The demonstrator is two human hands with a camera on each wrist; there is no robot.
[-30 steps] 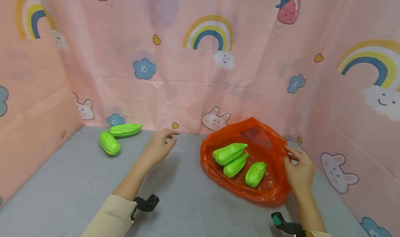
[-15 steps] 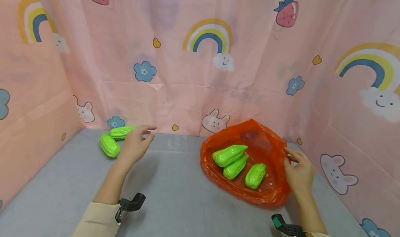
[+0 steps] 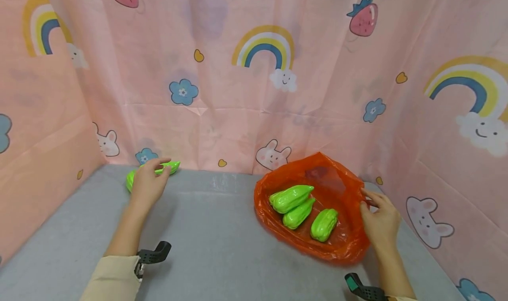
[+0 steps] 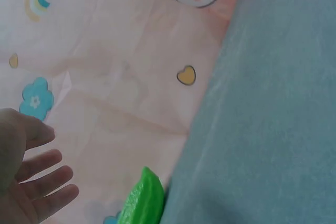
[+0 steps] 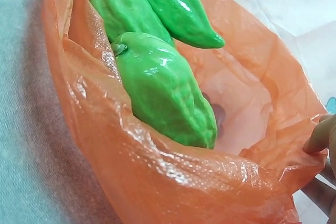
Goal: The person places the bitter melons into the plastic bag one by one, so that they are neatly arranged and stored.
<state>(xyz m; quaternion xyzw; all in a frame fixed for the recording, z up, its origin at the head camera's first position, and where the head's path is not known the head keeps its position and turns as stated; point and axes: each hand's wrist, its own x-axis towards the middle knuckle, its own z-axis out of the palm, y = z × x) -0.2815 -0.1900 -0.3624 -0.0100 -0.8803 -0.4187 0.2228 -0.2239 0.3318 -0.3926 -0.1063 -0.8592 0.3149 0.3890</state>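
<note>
My left hand point(image 3: 147, 184), fingers loosely bent and apart, hovers over two bright green bitter melons at the back left and partly hides both. The pointed end of one bitter melon point(image 3: 174, 166) shows beyond the fingers; the other melon point(image 3: 130, 180) peeks out left of the hand. In the left wrist view nothing is between the fingers, and a melon tip point(image 4: 145, 200) lies below. My right hand point(image 3: 382, 217) pinches the right rim of an orange-red plastic bag point(image 3: 337, 254), holding it spread. Inside lie three bitter melons, two side by side and one apart point(image 5: 163, 90).
The grey table point(image 3: 214, 239) meets a pink cloth backdrop point(image 3: 222, 129) behind, with cloth walls on both sides. A black camera mount point(image 3: 155, 253) sits on the left wrist, another mount point(image 3: 365, 287) on the right.
My left hand has moved left across the table, from the middle to over the two melons at the back left. The right hand keeps its hold on the bag rim.
</note>
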